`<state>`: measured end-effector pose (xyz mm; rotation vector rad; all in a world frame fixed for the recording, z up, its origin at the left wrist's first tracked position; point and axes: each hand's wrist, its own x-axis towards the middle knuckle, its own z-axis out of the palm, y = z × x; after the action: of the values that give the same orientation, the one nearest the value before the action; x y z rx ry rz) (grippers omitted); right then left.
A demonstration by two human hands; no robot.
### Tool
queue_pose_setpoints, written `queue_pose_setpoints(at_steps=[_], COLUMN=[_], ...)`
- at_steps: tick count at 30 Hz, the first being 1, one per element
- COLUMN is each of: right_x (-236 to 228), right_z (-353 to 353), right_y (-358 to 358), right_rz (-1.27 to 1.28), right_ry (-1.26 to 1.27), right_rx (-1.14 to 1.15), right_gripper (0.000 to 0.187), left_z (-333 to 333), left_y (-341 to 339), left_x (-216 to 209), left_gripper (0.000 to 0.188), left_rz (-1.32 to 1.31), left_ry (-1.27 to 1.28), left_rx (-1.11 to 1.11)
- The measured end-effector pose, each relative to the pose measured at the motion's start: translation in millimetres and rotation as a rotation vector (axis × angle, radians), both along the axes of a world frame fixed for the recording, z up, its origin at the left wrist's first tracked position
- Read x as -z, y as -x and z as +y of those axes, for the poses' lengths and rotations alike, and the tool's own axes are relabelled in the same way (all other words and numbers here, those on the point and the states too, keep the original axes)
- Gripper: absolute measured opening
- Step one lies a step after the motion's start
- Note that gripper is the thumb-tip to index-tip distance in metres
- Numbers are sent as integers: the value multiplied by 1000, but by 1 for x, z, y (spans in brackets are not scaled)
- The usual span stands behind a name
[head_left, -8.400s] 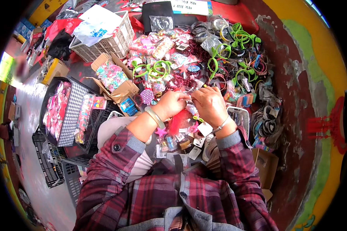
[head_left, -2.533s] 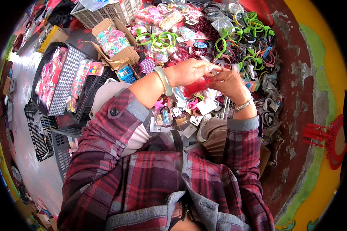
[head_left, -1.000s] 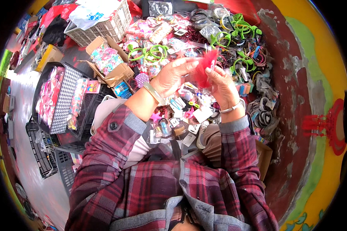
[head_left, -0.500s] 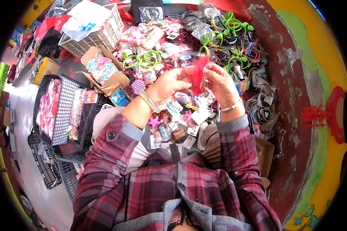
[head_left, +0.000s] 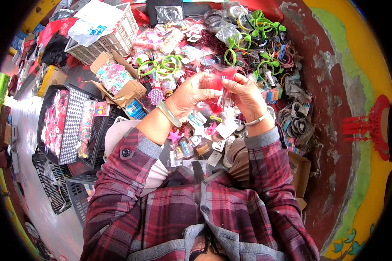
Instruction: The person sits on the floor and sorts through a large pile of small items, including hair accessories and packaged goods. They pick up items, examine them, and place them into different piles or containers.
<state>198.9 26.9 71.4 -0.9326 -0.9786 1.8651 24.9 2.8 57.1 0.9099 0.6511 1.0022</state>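
Above a pile of small accessories, I hold a clear plastic bag with something sheer and red in it (head_left: pixel 228 73). My left hand (head_left: pixel 189 96) pinches its left side between thumb and fingers. On the other side, my right hand (head_left: pixel 247 96) is closed on the bag with the thumb across its front. What exactly the red thing is cannot be made out. Below the hands lie white cards (head_left: pixel 227 128) and a pink star (head_left: pixel 174 137). Bright green headbands (head_left: pixel 166 65) rest beyond my left hand, and a purple dotted round piece (head_left: pixel 155 97) sits near that wrist.
A pale plastic crate (head_left: pixel 104 48) with white bags stands at the far left. Nearer are an open cardboard box of colourful packets (head_left: pixel 137 89) and a black basket (head_left: pixel 69 143) with pink packets. Dark hoops (head_left: pixel 297 126) lie at right, above another cardboard box (head_left: pixel 301 176).
The red contents and bag have turned and shifted slightly down between my hands. My right thumb has moved left across the bag's front.
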Motion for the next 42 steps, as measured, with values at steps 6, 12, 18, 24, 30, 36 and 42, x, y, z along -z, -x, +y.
queue_pose_setpoints(at_steps=[6, 12, 18, 24, 30, 36, 42], right_x=[7, 2, 10, 15, 0, 6, 2], right_z=[1, -1, 0, -2, -9, -7, -5], right_y=[-2, 0, 0, 8, 13, 12, 8], right_rz=[-52, -77, -105, -419, -548, -477, -568], right_ry=[-53, -15, -9, -323, -386, -359, -451], right_rx=[-23, 15, -5, 177, 215, 211, 212], right_gripper=[18, 17, 14, 17, 15, 9, 6], left_z=[0, 2, 2, 3, 3, 4, 1], left_y=[1, 2, 5, 3, 0, 1, -4], left_x=[2, 10, 3, 7, 8, 9, 4], left_gripper=[30, 34, 32, 32, 32, 31, 33], left_rz=[26, 107, 67, 58, -5, -53, -26], left_ry=[24, 17, 72, 81, 90, 81, 30], left_rx=[16, -61, -167, -166, -215, -164, -168])
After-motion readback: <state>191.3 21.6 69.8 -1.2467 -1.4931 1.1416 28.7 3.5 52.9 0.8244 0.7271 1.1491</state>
